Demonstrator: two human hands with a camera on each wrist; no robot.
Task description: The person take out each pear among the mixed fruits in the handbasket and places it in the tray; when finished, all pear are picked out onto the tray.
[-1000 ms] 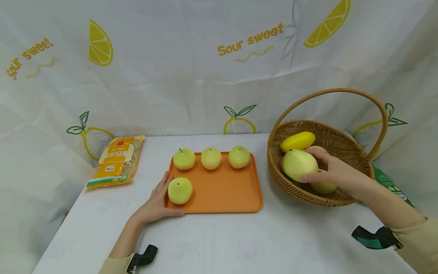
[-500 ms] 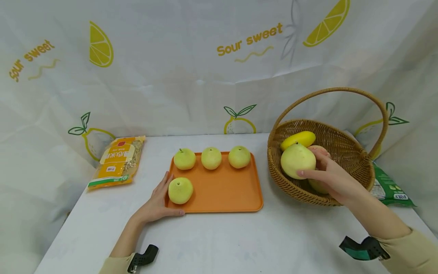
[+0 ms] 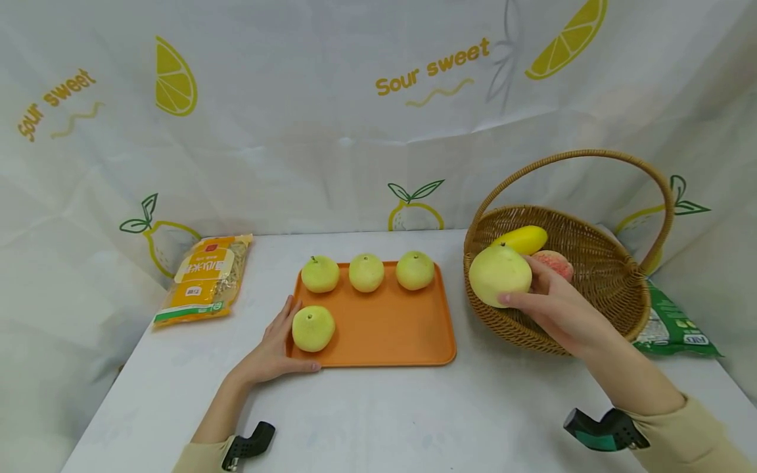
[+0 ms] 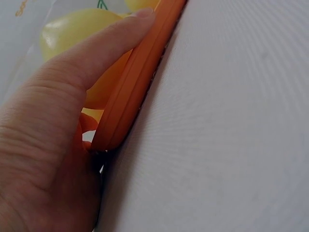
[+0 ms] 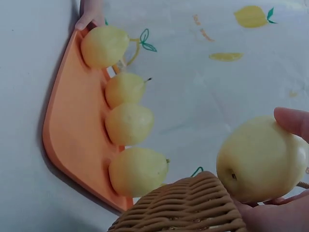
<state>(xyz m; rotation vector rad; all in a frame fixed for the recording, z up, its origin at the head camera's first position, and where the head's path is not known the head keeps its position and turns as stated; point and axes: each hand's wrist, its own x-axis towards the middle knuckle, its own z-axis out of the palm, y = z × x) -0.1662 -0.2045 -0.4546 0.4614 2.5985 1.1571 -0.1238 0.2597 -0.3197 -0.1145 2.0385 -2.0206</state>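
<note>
A round, pale yellow-green pear (image 3: 500, 276) is pinched between thumb and fingers of my right hand (image 3: 558, 305), over the left rim of the wicker basket (image 3: 609, 302). In the right wrist view the pear (image 5: 260, 159) hangs above the woven rim. My left hand (image 3: 275, 348) rests at the near-left corner of an orange tray (image 3: 390, 328), fingers along its side and the straight thumb (image 4: 106, 48) against the front rim. On the tray, one pear (image 3: 313, 328) sits beside that hand. Three more pears (image 3: 366, 272) form a row along the back edge.
Inside the basket lie a yellow, elongated fruit (image 3: 523, 239) and a reddish peach (image 3: 554, 263); its tall handle (image 3: 582, 154) arches above. A green packet (image 3: 674, 328) lies behind it at right. A yellow bag of grain (image 3: 204, 279) lies left of the tray on the white tabletop (image 3: 378, 420).
My right hand has lifted the pear and moved it left toward the basket's left rim, uncovering the peach. The left hand and tray stay in place.
</note>
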